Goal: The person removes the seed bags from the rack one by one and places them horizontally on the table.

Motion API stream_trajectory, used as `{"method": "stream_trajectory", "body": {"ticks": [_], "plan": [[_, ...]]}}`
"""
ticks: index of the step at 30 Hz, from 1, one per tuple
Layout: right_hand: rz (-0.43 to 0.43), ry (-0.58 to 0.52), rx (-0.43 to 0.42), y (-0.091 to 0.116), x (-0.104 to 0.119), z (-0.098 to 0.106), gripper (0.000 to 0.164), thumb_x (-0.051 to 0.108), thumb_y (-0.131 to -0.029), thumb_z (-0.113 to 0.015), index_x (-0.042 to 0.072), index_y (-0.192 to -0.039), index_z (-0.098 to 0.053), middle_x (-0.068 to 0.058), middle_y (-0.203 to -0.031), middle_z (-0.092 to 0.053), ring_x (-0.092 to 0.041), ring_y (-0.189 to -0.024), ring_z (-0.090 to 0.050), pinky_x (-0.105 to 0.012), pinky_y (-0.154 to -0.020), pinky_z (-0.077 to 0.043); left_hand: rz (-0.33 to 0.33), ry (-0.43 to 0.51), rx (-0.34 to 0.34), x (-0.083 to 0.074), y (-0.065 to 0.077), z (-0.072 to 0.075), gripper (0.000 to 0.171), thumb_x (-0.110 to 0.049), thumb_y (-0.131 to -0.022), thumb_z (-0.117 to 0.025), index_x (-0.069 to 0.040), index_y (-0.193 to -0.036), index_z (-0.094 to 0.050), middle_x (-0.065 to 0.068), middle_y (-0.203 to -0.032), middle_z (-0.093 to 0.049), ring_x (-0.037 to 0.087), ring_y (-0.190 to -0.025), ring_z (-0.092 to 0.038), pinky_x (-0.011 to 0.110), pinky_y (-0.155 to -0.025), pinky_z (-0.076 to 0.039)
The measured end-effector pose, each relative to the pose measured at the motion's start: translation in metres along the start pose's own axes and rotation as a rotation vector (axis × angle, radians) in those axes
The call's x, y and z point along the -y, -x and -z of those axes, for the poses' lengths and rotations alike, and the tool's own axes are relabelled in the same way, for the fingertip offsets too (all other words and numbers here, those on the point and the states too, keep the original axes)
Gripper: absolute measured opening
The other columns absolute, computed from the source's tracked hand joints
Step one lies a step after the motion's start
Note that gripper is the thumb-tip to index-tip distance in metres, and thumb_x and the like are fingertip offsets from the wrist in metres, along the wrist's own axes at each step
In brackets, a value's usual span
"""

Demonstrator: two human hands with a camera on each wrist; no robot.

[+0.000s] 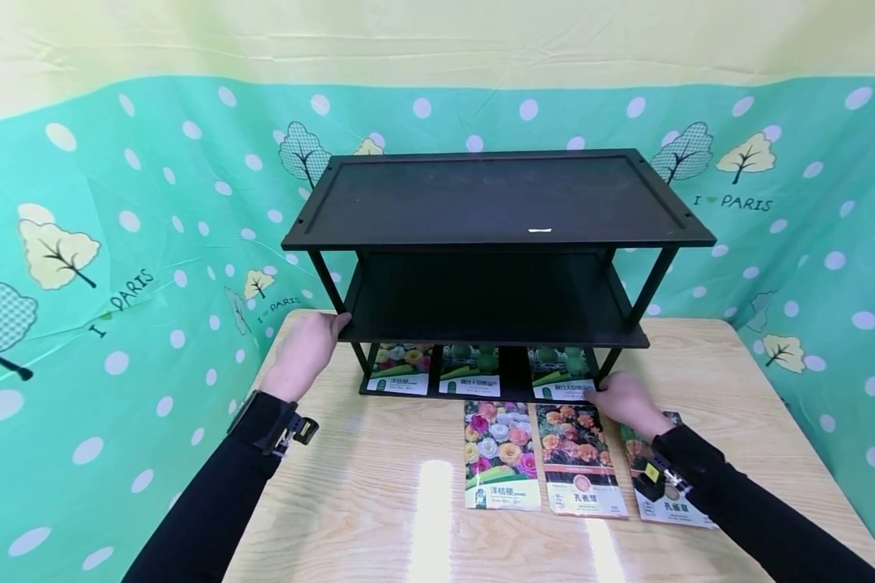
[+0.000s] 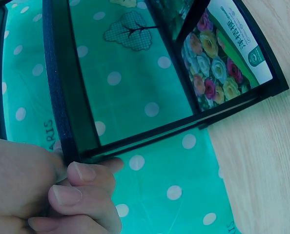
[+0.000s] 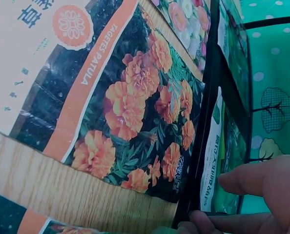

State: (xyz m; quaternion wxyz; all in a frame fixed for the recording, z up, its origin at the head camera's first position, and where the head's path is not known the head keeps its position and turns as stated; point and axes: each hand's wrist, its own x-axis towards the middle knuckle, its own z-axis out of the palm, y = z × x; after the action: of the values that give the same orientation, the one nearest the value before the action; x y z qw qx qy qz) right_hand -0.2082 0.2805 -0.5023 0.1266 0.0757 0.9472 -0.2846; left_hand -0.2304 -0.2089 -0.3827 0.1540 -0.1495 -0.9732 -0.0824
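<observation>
A black tiered shelf rack [image 1: 491,202] stands on the table, with several seed packets on its bottom tier. My left hand [image 1: 307,352] grips the rack's middle tier at the front left corner, its fingertips curled at the black frame in the left wrist view. At the bottom tier's front right corner, my right hand [image 1: 626,401] holds the frame with fingers at the front bar. One extended digit overlaps the label of the green seed packet [image 3: 211,168]. Just in front of the rack lie a flower packet [image 1: 503,453] and an orange marigold packet [image 1: 581,461].
Another marigold packet [image 1: 673,510] lies farther right, partly covered by my right wrist. A wooden table [image 1: 350,502] carries everything. Behind and along both sides hangs a green dotted curtain [image 1: 175,243]. A small white mark [image 1: 540,231] shows on the rack's top board.
</observation>
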Motion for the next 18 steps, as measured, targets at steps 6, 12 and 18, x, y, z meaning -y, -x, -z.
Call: {"method": "stream_trajectory", "body": {"ticks": [6,12,18], "plan": [[0.072,0.068,-0.070,0.001,0.006,-0.002,0.040,0.027,-0.093,-0.063,0.011,-0.059,-0.050,0.002,-0.054,-0.036,-0.015,-0.047,-0.041,-0.027,-0.047,-0.029,0.162,0.183,0.051,-0.001,-0.002,0.002,0.054,-0.027,-0.105,-0.045,-0.011,-0.054,-0.047,-0.005,-0.048,-0.027,0.013,-0.036,-0.034,0.024,-0.036,-0.029],[0.095,0.137,-0.119,0.000,0.004,-0.009,0.032,0.032,-0.091,-0.066,0.004,-0.075,-0.062,-0.007,-0.067,-0.053,-0.019,-0.056,-0.049,-0.028,-0.050,-0.034,0.047,0.122,0.018,0.000,-0.002,0.000,0.046,-0.020,-0.104,-0.048,-0.007,-0.061,-0.058,-0.005,-0.049,-0.027,0.011,-0.036,-0.032,0.022,-0.036,-0.028],[0.077,0.119,-0.100,0.000,0.005,-0.012,0.032,0.029,-0.091,-0.066,-0.003,-0.091,-0.065,-0.012,-0.077,-0.061,-0.020,-0.060,-0.053,-0.029,-0.052,-0.038,0.133,0.192,0.061,-0.001,-0.003,0.001,0.052,-0.026,-0.105,-0.045,-0.010,-0.056,-0.051,-0.004,-0.049,-0.030,0.013,-0.037,-0.035,0.025,-0.037,-0.030]]}}
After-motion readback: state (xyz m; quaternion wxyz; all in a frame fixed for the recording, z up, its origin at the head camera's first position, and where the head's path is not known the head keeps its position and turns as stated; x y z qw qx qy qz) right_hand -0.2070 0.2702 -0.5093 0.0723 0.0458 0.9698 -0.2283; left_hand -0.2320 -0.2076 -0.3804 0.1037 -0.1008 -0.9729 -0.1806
